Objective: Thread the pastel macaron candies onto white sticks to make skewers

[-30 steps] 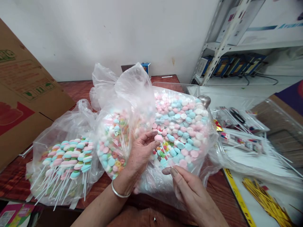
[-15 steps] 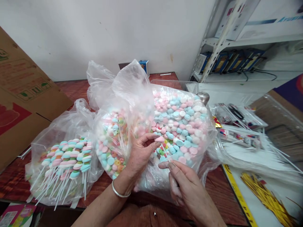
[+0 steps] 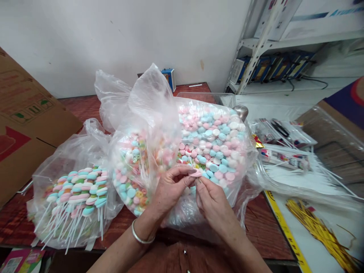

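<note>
My left hand (image 3: 174,185) pinches a pink marshmallow (image 3: 195,173) between thumb and fingertips, in front of the big open bag. Right up against it is my right hand (image 3: 212,197), thumb and forefinger closed on a thin white stick whose gripped part is hidden by the fingers. A short white tip (image 3: 190,161) shows just beyond the marshmallow. Beneath and behind both hands, the clear plastic bag (image 3: 241,146) holds pink, blue and white marshmallows, with small coloured gummy rings among them.
At left, finished marshmallow sticks (image 3: 79,189) lie on another plastic bag beside a cardboard box (image 3: 31,110). To the right are a clear tray (image 3: 273,185) of white sticks, black scissors (image 3: 280,128) and gold twist ties (image 3: 318,231). A metal shelf (image 3: 257,49) stands behind.
My right hand has moved up and left to meet my left hand at the pink marshmallow. The stick between them is now mostly covered. The whole view has shifted slightly.
</note>
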The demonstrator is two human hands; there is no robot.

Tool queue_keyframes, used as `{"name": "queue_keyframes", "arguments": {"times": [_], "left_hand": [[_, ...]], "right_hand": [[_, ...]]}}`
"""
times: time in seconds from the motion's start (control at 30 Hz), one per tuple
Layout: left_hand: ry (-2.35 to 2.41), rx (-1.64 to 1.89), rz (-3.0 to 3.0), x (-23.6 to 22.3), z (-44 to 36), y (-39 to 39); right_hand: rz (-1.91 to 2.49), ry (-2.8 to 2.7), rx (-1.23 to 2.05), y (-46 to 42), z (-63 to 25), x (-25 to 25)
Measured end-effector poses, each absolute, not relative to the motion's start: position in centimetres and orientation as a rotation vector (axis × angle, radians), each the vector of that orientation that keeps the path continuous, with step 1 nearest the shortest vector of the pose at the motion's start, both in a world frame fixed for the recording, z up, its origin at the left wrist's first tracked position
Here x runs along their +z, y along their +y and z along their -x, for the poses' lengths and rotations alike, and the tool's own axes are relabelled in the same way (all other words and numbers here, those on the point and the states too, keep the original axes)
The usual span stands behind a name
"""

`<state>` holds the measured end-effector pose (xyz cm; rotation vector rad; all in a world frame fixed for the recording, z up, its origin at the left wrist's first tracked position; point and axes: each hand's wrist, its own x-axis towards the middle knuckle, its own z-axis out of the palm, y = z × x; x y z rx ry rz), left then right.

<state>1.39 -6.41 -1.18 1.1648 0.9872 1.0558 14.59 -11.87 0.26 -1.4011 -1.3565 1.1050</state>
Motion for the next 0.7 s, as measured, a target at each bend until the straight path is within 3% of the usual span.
{"name": "queue_keyframes", "arguments": {"times": [0.13, 0.27, 0.43, 0.7], "left_hand": [[1.051, 1.086, -1.452, -0.7, -0.3, -6.4], [1.315, 0.923, -2.155, -0.2, 2.2, -6.1], [1.58, 0.545, -2.561, 0.5, 4.9, -7.6], [1.704, 0.299, -2.542, 1.6, 6.5, -9.9]], "right_hand": [[1.813, -1.765, 0.556, -11.2, -16.2, -0.1], [2.169, -2.018, 0.005, -11.8, -17.8, 0.2], [2.065, -2.246, -0.125, -12.6, -17.6, 0.4], [2.048, -2.298, -0.113, -12.5, -16.4, 0.5]]}}
